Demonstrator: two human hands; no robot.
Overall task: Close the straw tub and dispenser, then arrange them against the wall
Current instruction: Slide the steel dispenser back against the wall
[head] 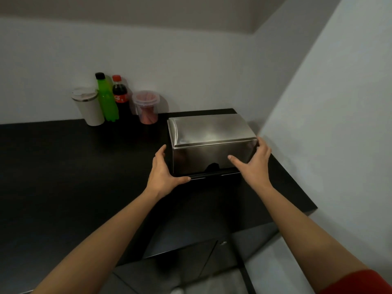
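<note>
At frame center, 1 steel dispenser (209, 145) sits closed on the black counter (63, 166); left hand (164, 172) and right hand (253, 164) flank it, fingers spread. Upper left: 1 lidded straw tub (146, 108), 2 bottles (113, 98), 1 tumbler (89, 107).

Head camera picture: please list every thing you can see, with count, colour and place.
dispenser: one, steel, lid down, right part of counter near the corner
straw tub: one, clear with red straws, lid on, at back wall
cola bottle: one, dark, red cap, at back wall
green bottle: one, black cap, beside the cola
cup: one, cream, leftmost at wall
counter: one, black
left hand: open, at dispenser's left side
right hand: open, at its right side
</note>
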